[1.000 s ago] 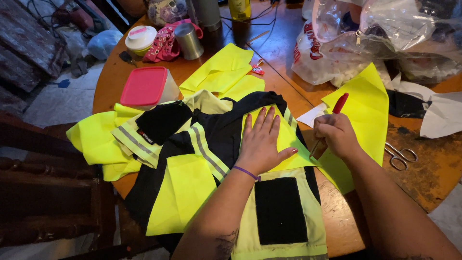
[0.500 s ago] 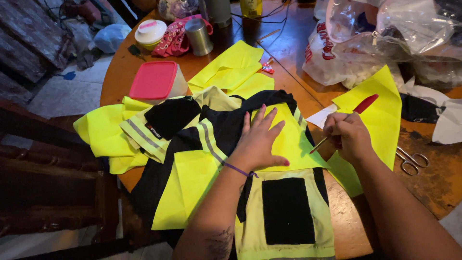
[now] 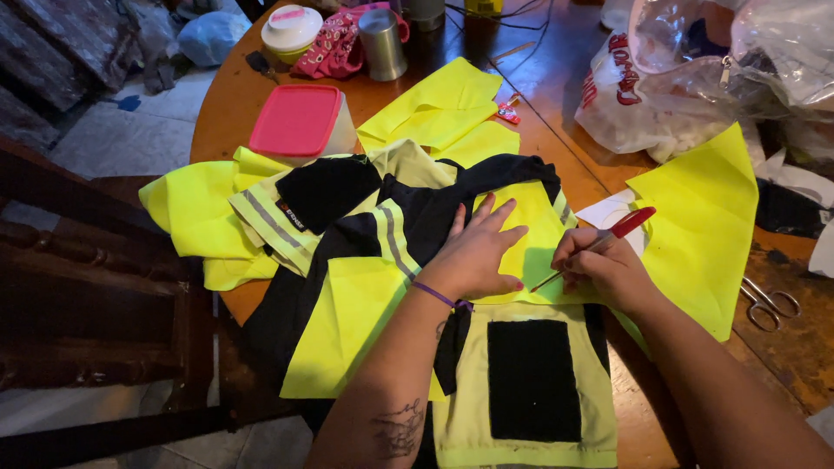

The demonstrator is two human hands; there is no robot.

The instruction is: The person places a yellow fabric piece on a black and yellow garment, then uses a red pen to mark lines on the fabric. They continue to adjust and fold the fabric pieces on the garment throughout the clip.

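A yellow and black safety vest with grey reflective stripes lies spread on a round wooden table. My left hand presses flat on its yellow fabric, fingers apart. My right hand grips a pen with a red cap, its tip touching the yellow fabric just right of my left hand. A black rectangular patch sits on the vest panel nearest me.
Loose yellow fabric pieces lie right and behind. Scissors rest at the right edge. A pink-lidded container, metal cup, white bowl and plastic bags stand at the back. A dark wooden chair is left.
My right hand brought the pen tip down and left onto the yellow fabric beside my left hand. The left hand stayed pressed on the vest.
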